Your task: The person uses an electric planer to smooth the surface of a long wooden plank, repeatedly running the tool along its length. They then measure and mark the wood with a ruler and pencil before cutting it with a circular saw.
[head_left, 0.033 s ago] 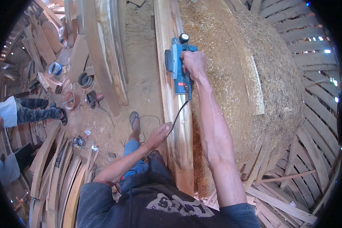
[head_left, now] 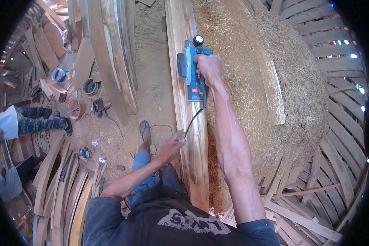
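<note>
A blue electric planer [head_left: 194,74] rests on a long pale timber beam [head_left: 197,164] that runs away from me. My right hand [head_left: 209,69] is wrapped round the planer's rear handle, arm stretched forward. From the planer's back end a black power cord [head_left: 191,120] curves down toward me. Closed on that cord is my left hand [head_left: 172,147], just left of the beam's edge. The planer's sole and blade are hidden against the wood.
Shavings cover the mound [head_left: 291,98] right of the beam. Curved timbers [head_left: 106,53] lie at left, more curved planks [head_left: 65,192] at near left. A blue-white bucket [head_left: 59,74] and a power tool [head_left: 99,106] sit on the floor. Another person's legs [head_left: 41,121] show at far left.
The fingers of my left hand have shifted slightly at the cord. My right hand and the planer stay in nearly the same place.
</note>
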Demonstrator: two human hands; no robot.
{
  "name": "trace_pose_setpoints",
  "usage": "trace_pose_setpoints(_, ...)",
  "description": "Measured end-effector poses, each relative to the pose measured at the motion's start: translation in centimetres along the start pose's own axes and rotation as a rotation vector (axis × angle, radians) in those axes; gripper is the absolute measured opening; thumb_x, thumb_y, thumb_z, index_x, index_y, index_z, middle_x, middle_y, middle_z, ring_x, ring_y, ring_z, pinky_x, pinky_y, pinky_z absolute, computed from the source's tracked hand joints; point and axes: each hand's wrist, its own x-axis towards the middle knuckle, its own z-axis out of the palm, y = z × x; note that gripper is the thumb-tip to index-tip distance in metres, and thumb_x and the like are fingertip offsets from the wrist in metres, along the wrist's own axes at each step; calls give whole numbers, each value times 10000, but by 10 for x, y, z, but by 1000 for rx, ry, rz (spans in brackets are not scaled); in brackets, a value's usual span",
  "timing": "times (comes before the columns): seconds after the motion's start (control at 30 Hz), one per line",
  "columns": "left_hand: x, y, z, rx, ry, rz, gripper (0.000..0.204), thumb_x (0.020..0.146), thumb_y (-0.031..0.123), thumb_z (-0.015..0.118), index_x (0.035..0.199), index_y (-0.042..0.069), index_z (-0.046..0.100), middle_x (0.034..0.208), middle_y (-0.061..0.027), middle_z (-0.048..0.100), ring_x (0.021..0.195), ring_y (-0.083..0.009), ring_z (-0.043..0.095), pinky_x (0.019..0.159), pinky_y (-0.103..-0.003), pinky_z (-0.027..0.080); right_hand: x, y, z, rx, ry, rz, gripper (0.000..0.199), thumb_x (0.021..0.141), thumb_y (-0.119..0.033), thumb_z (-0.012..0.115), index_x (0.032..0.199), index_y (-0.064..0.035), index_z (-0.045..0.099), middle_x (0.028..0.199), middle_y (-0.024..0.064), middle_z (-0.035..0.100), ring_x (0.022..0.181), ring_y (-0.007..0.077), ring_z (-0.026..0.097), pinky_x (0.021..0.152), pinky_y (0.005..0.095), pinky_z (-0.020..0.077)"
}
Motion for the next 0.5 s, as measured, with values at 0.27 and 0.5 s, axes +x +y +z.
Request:
trace_pose_setpoints(0.27,78,82,8,416,198,32,1432,799,620,822,1569,-184,-80,1672,-384,7,1589,-470,50,1307,-462,103,78,-44,23,24,6,15,189,793,-82,699,666,50,650,600,98,613,474,182,571,419,357,423)
trace_pose_setpoints(0.5,207,130,-64,189,381,38,1541,715,631,873,1562,-185,-124,1678,-383,-42,1595,-460,2,1310,-451,75,160,-77,52,45,48,10,186,787,-52,704,647,43,629,603,95,602,469,174,556,400,352,414)
